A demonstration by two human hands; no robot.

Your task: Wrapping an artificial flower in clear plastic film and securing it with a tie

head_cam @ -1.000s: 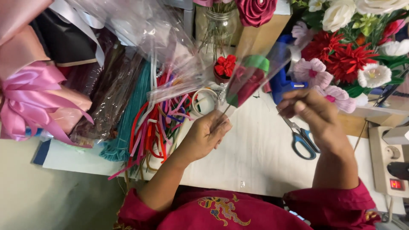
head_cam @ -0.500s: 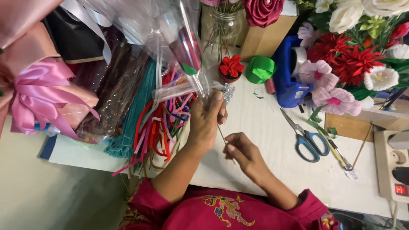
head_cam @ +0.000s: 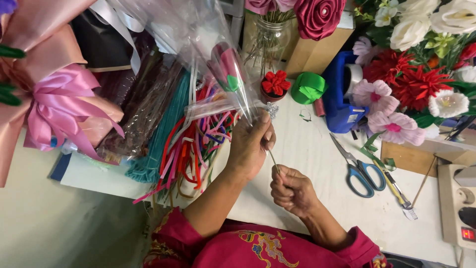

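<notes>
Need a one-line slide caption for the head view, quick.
Left hand grips a cellophane-wrapped pink flower bud while right hand pinches its thin stem beside blue-handled scissors.

Your left hand (head_cam: 250, 144) raised, fingers closed in pinch, forearm slanting up from body. Your right hand (head_cam: 292, 191) lower, curled in fist, just beside left wrist.

the left hand (head_cam: 250, 144) hides the wire stem's (head_cam: 273, 161) top (cellophane sleeve (head_cam: 198, 44) cut off above).

The person wears a crimson garment (head_cam: 258, 250) with short sleeves, embroidered in gold, blue and red on the chest.
</notes>
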